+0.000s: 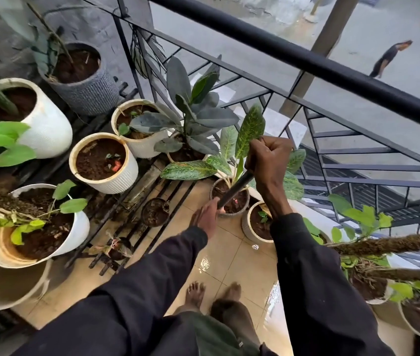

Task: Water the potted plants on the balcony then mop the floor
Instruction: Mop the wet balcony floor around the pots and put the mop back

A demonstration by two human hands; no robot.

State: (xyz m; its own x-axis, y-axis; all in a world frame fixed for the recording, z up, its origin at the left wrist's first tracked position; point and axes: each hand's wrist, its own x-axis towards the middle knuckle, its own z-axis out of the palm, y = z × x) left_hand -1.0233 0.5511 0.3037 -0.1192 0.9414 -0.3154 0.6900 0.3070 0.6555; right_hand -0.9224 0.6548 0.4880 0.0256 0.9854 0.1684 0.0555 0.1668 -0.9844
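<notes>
Hidden: both ends of the dark rod (234, 188), behind your hands.
Right hand (268, 160): fisted round the rod, raised above the pot (234, 214).
Left hand (205, 218): at its lower end; grip unclear.

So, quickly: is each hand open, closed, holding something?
Left hand: touches the black tube low down; grip cannot be told.
Right hand: grips the black tube.

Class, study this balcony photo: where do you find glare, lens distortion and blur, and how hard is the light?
Head view: glare on the wet floor tiles; the wide-angle lens slightly bows the top rail and tilts the passer-by on the street, who is also smeared; light soft, no hard shadows.
</notes>
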